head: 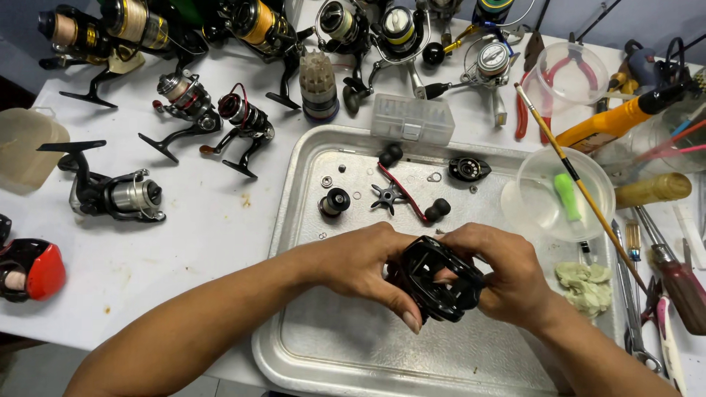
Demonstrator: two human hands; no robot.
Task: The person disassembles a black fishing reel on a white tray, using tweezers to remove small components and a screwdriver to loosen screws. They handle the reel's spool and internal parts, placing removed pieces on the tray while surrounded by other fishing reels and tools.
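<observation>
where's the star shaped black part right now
In the head view the star-shaped black part lies on the metal tray, upper middle, beside the red handle arm, above both hands.

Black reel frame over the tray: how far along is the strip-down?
Done: handle, star drag, spool and side plate lie loose on the tray. In hand: both hands, left and right, grip the reel frame. Left: cannot tell.

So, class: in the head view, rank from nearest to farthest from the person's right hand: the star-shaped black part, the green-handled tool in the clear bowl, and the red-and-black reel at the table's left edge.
From the right hand:
1. Green-handled tool, up and to the right, in the clear bowl.
2. Star-shaped black part, on the tray, up and to the left.
3. Red-and-black reel, far left edge.
</observation>
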